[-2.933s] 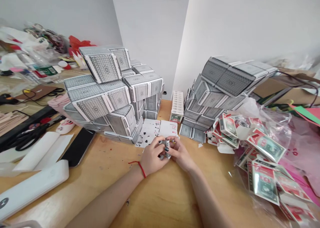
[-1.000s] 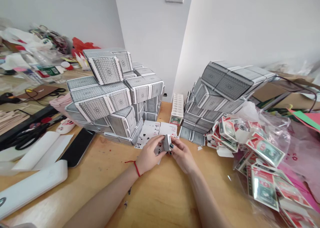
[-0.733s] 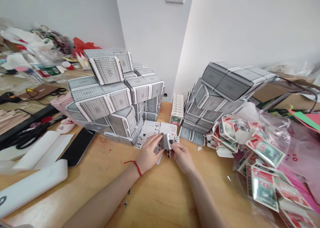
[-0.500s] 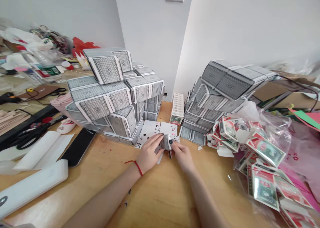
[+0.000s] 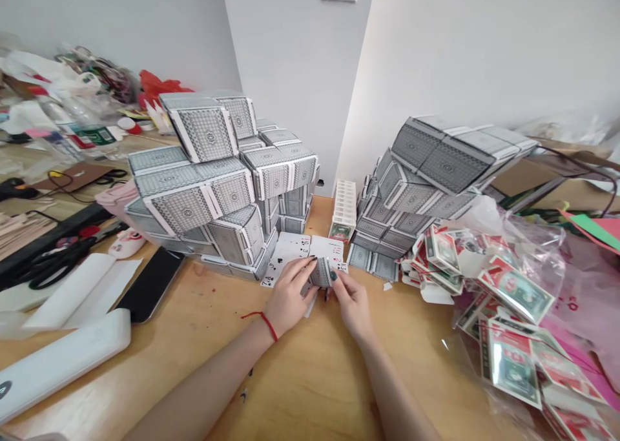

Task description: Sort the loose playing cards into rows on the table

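Observation:
My left hand [image 5: 289,299] and my right hand [image 5: 351,300] meet over the wooden table [image 5: 310,376], both pinched on a small stack of grey-backed playing cards [image 5: 320,272] held on edge. A red string circles my left wrist. Just beyond the hands, face-up playing cards [image 5: 296,252] lie spread on the table. A tall pile of grey card blocks [image 5: 213,176] rises to the left of them. A second grey pile [image 5: 426,170] leans on the right.
Red-and-green card boxes [image 5: 513,312] spill out of a clear plastic bag at the right. A white tray of cards [image 5: 343,210] stands by the wall corner. A black phone [image 5: 150,285], white cases [image 5: 62,357] and scissors [image 5: 53,263] lie at the left.
Both hands have shifted slightly away from me, toward the spread cards. The small card stack has turned between the fingers from flat to more upright.

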Demonstrator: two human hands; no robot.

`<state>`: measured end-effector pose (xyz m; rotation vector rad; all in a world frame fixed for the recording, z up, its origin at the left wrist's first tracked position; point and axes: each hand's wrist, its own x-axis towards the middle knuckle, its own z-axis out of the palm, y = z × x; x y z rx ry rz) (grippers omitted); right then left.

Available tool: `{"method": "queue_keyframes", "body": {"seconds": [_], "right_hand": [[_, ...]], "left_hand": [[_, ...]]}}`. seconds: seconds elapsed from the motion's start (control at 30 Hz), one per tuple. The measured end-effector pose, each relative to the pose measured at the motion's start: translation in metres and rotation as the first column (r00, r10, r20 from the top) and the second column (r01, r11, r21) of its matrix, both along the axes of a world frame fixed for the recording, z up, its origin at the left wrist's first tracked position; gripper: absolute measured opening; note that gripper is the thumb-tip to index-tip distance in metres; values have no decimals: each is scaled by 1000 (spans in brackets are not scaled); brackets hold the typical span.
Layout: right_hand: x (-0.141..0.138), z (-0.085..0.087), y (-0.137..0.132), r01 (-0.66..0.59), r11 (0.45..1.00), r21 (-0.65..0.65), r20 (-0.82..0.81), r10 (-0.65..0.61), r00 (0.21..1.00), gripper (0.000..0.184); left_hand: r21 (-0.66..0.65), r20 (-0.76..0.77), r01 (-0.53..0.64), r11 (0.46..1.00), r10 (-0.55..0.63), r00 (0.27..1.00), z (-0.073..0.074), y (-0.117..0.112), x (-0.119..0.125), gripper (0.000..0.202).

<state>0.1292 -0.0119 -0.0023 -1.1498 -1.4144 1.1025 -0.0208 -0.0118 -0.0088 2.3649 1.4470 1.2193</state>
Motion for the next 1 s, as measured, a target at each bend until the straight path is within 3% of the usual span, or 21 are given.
{"method": "queue_keyframes", "body": {"seconds": [0.23,0.53,0.73,0.87,1.0], "right_hand": [[-1,-13,0,-54,998,24,20,54,998,41],[2,-13,1,-107,994,20,85,105,991,32],[3,-11,2,-119,992,-50,-38,117,992,23],[2,-7,4,-140,980,-138,-234,105,967,22],[-1,-2,3,-226,959,-173,-282,171,944,22]], "left_hand": [[29,22,-31,999,30,999,1,-1,2,45],[40,17,-19,999,18,1000,-1,-1,1,42],[6,31,12,1000,-12,999,1,-1,1,44],[-74,172,42,996,-29,985,6,0,1,43],[-285,395,75,956,45,918,8,2,-1,34]]}}
